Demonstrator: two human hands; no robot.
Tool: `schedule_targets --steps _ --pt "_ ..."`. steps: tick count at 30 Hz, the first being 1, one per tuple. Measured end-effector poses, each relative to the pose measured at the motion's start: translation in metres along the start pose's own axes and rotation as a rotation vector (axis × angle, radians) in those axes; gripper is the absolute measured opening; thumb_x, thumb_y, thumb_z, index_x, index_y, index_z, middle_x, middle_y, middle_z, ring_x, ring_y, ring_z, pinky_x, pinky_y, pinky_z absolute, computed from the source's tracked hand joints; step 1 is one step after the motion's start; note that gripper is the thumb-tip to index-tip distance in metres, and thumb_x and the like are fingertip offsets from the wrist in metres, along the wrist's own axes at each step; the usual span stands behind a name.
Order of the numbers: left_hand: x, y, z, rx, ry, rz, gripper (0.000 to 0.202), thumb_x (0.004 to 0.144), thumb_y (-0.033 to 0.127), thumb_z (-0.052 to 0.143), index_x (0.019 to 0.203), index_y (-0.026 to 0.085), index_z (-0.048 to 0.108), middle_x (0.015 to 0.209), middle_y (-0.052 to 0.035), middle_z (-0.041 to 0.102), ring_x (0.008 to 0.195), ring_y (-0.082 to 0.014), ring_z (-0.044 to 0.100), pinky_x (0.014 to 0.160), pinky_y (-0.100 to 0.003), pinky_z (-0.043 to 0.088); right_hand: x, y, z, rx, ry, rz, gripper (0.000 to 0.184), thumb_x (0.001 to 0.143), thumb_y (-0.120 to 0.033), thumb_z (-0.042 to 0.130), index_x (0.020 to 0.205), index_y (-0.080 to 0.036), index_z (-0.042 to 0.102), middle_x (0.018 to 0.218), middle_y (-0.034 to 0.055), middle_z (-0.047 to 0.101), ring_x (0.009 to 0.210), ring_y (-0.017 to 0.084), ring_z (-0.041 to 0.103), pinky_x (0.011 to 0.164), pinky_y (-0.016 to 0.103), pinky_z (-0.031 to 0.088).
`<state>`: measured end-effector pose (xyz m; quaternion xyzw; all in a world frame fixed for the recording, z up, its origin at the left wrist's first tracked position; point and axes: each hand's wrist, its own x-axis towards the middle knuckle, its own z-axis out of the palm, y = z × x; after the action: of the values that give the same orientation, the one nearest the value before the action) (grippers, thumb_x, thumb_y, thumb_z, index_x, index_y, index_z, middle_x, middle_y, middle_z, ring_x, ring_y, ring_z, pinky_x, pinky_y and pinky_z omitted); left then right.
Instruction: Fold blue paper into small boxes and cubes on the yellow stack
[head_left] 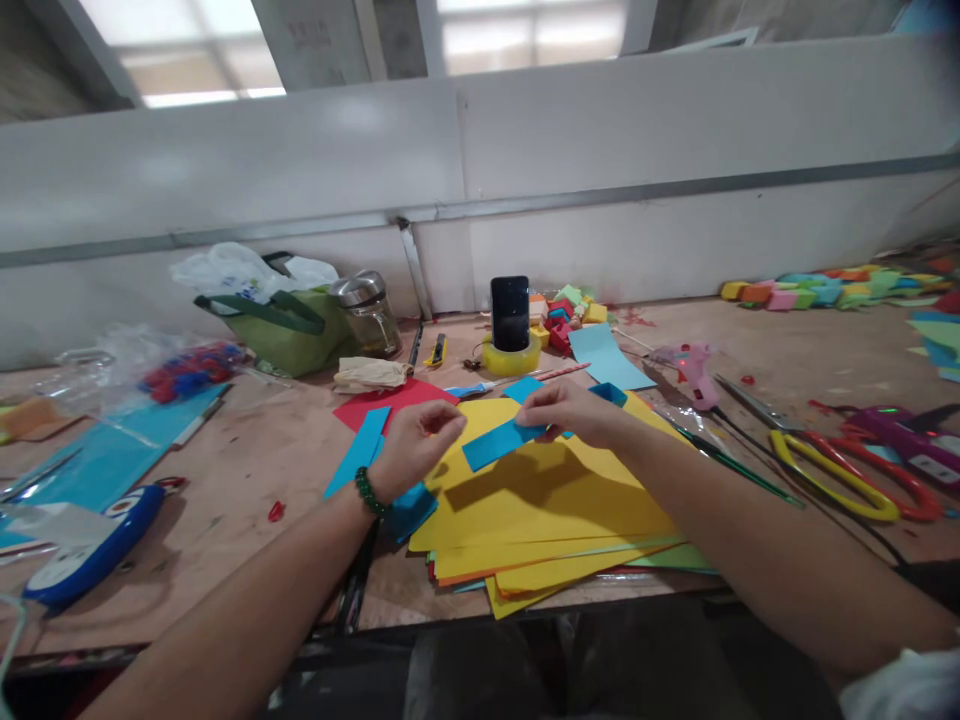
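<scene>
My right hand (574, 410) pinches one end of a blue paper strip (499, 443) and holds it just above a stack of yellow paper sheets (540, 510). My left hand (416, 438), with a green bead bracelet at the wrist, hovers at the strip's left end with its fingers curled; whether it touches the strip is unclear. Other blue strips (358, 452) lie to the left on the wooden table (247, 470). A red sheet (390, 402) lies behind them.
A phone (510, 313) stands in a yellow tape roll (510, 357). Behind it sit small coloured paper pieces (566, 315). Scissors (840, 470) and a pink glue gun (694, 367) lie at right. A green bag (289, 325), a jar (367, 312) and a blue case (90, 550) are at left.
</scene>
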<state>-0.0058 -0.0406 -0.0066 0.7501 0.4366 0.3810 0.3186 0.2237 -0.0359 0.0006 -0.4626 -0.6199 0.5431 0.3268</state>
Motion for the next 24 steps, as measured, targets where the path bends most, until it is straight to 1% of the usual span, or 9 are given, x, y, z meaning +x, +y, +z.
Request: schedule_targets --steps 1,3,6,9,12,17,20,22,24 --pt "-0.002 0.000 0.003 0.106 -0.028 0.047 0.029 0.069 0.041 0.070 0.086 0.017 0.073 0.081 -0.0073 0.069 0.076 -0.0192 0.061 0.070 -0.027 0.045 0.002 0.004 0.005 -0.049 -0.012 0.020 0.020 0.059 -0.035 0.070 0.057 -0.015 0.066 0.052 -0.0010 0.056 0.048 0.009 0.048 0.045 0.022 0.039" --pt "-0.007 0.002 0.009 0.311 -0.173 0.103 0.038 0.065 0.043 0.075 0.095 0.020 0.074 0.091 -0.0084 0.068 0.083 -0.0217 0.060 0.073 -0.029 0.045 0.006 0.013 0.012 -0.188 0.004 0.012 0.020 0.063 -0.033 0.065 0.055 -0.015 0.064 0.048 -0.0030 0.052 0.046 0.008 0.044 0.044 0.021 0.034" --pt "-0.011 0.007 0.015 0.510 -0.368 0.123 0.030 0.071 0.041 0.071 0.094 0.021 0.074 0.090 -0.0082 0.063 0.082 -0.0218 0.058 0.072 -0.030 0.044 0.009 0.022 0.014 -0.440 0.064 -0.056 0.019 0.068 -0.029 0.061 0.055 -0.015 0.064 0.047 -0.0037 0.050 0.047 0.008 0.041 0.043 0.021 0.027" --pt "-0.012 0.006 0.016 0.555 -0.407 0.146 0.024 0.080 0.036 0.063 0.097 0.021 0.073 0.090 -0.0079 0.062 0.082 -0.0206 0.057 0.073 -0.030 0.043 0.009 0.024 0.012 -0.614 0.072 -0.080 0.013 0.070 -0.023 0.062 0.060 -0.016 0.068 0.054 -0.0014 0.059 0.053 0.010 0.049 0.046 0.022 0.030" --pt "-0.012 0.005 0.016 0.555 -0.406 0.146 0.025 0.082 0.033 0.061 0.099 0.021 0.073 0.091 -0.0080 0.062 0.083 -0.0205 0.057 0.075 -0.030 0.044 0.007 0.021 0.011 -0.693 0.049 -0.071 0.006 0.070 -0.017 0.063 0.066 -0.017 0.069 0.064 0.0006 0.067 0.060 0.013 0.056 0.050 0.022 0.034" --pt "-0.016 0.018 0.015 0.597 -0.451 0.111 0.026 0.084 0.027 0.055 0.104 0.021 0.071 0.095 -0.0081 0.062 0.086 -0.0207 0.059 0.079 -0.032 0.047 0.001 0.012 0.013 -0.844 -0.009 -0.059 0.010 0.075 -0.017 0.062 0.081 -0.019 0.069 0.079 0.0022 0.070 0.068 0.014 0.059 0.056 0.021 0.038" --pt "-0.014 0.026 0.009 0.631 -0.506 0.104 0.026 0.081 0.024 0.060 0.104 0.020 0.071 0.098 -0.0078 0.063 0.090 -0.0213 0.060 0.083 -0.033 0.047 -0.002 0.009 0.012 -0.932 -0.086 -0.159 0.018 0.078 -0.013 0.058 0.088 -0.020 0.070 0.090 0.0043 0.068 0.078 0.015 0.059 0.064 0.022 0.040" --pt "-0.011 0.027 0.003 0.586 -0.589 0.104 0.028 0.075 0.022 0.066 0.103 0.021 0.071 0.102 -0.0064 0.063 0.092 -0.0207 0.060 0.085 -0.031 0.047 -0.003 0.009 0.010 -0.964 -0.147 -0.234 0.022 0.080 -0.011 0.055 0.091 -0.021 0.071 0.093 0.0052 0.066 0.082 0.016 0.059 0.069 0.023 0.040" --pt "-0.007 0.026 -0.002 0.538 -0.652 0.099 0.030 0.074 0.022 0.067 0.103 0.020 0.071 0.103 -0.0059 0.062 0.093 -0.0199 0.060 0.085 -0.031 0.048 -0.003 0.010 0.009 -0.985 -0.188 -0.277 0.025 0.082 -0.010 0.053 0.095 -0.022 0.070 0.095 0.0057 0.064 0.085 0.016 0.058 0.072 0.024 0.040"
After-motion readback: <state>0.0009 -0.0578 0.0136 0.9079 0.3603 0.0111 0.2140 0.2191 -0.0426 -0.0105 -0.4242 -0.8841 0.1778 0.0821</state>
